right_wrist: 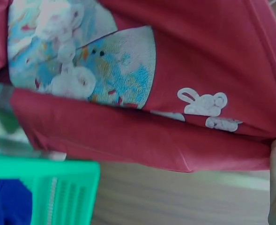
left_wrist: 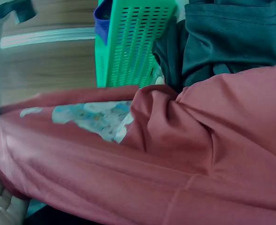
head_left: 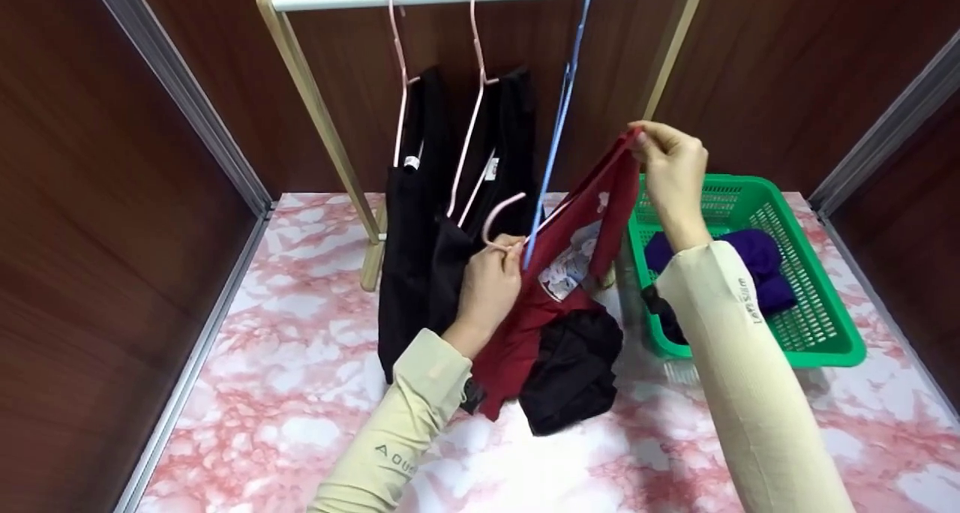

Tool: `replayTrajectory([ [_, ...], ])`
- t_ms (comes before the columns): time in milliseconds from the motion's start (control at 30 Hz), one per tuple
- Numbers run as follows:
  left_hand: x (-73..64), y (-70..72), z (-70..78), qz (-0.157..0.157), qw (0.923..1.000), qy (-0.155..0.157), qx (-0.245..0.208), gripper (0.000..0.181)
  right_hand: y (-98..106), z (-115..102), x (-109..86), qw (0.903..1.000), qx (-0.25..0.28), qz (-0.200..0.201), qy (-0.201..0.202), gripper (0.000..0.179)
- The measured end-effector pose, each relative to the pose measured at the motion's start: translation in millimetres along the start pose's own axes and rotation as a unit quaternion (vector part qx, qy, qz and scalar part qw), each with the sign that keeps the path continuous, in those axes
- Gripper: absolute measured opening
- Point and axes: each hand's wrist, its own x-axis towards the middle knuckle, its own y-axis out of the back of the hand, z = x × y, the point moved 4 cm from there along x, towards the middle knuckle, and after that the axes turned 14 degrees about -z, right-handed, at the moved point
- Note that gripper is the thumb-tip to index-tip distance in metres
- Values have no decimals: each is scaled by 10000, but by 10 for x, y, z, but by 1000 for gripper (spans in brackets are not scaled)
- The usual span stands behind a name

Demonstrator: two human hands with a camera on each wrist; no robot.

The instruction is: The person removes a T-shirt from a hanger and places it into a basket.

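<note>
My left hand (head_left: 491, 277) pinches a pink hanger (head_left: 501, 217) just below its hook, along with the upper edge of a red garment (head_left: 517, 340). The hanger's arm runs along inside the garment's opening. My right hand (head_left: 675, 168) pinches the far end of that edge and holds it up, stretched to the right. A pale patch with white rabbit shapes (right_wrist: 203, 103) decorates the red cloth, seen close in the right wrist view. Below, the garment's lower part droops toward the table beside a bunched black cloth (head_left: 574, 370). A blue hanger (head_left: 559, 130) hangs close by my left fingertips.
A white rail (head_left: 337, 1) on wooden legs carries the blue hanger and two pink hangers with black garments (head_left: 409, 273). At the right stands a green basket (head_left: 825, 355) with purple cloth (head_left: 757, 262) inside. Brown panels enclose the marbled pink table (head_left: 300, 393).
</note>
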Motion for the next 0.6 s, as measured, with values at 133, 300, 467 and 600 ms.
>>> replayTrajectory([
  [133, -6, 33, -44, 163, 9994, 119, -270, 19, 63, 170, 10, 9994, -185, 47, -277, 23],
  [300, -7, 20, -65, 251, 9971, 73, -717, 20, 110, 335, -6, 9962, -727, -44, -471, 25],
  [467, -12, -12, -80, 183, 9958, 113, -895, 19, 119, 464, -28, 9942, -834, -126, -662, 26],
  [600, -34, -17, -59, 39, 9974, 30, -713, 19, 116, 526, -42, 9935, -848, -132, -746, 27],
])
